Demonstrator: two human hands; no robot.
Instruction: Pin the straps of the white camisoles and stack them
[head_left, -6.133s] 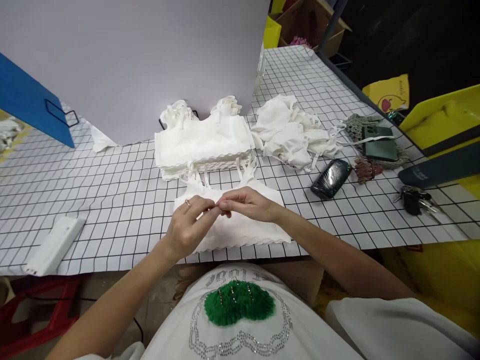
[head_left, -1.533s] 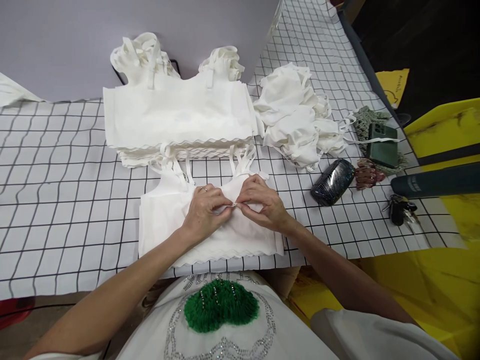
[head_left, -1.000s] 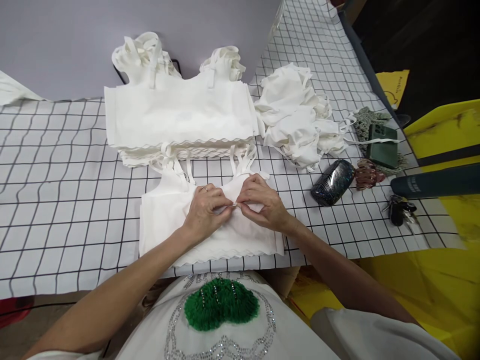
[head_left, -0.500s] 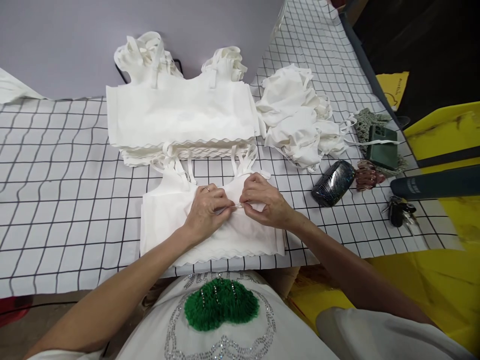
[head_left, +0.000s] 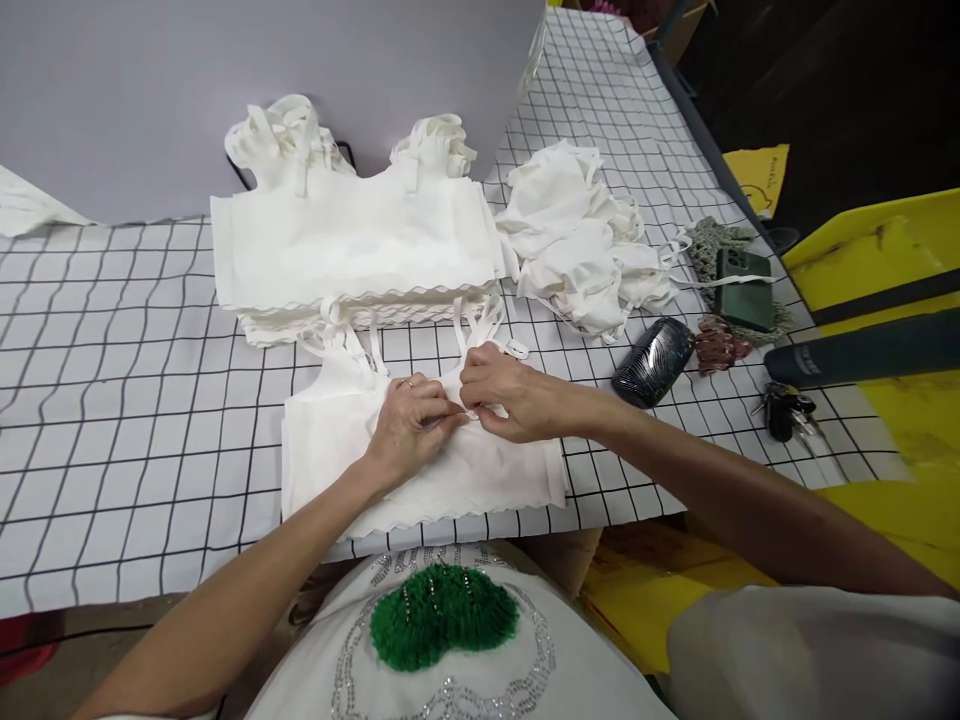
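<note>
A white strappy bra top (head_left: 337, 455) with a scalloped lower edge lies flat on top of others at the table's front. Over its middle, my left hand (head_left: 411, 418) is closed, thumb and forefinger pinching a thin white strap. My right hand (head_left: 499, 392) meets it fingertip to fingertip, pinching the same strap from the other side. The fingers mostly cover the small piece between them. Just beyond lie the top's loose shoulder straps (head_left: 480, 322), partly hidden by my right hand.
Behind is a neat stack of white tops (head_left: 352, 235). To its right are crumpled white garments (head_left: 570, 235). Farther right lie a dark shiny case (head_left: 654, 362), a scrunchie (head_left: 720, 345), a green phone (head_left: 745, 290), keys (head_left: 784, 412) and a dark cylinder (head_left: 862, 350). A grey panel (head_left: 337, 50) stands behind.
My hands have drawn slightly closer together, and my right hand has turned a little over the strap, its forearm swinging outward. The whole view has shifted slightly.
</note>
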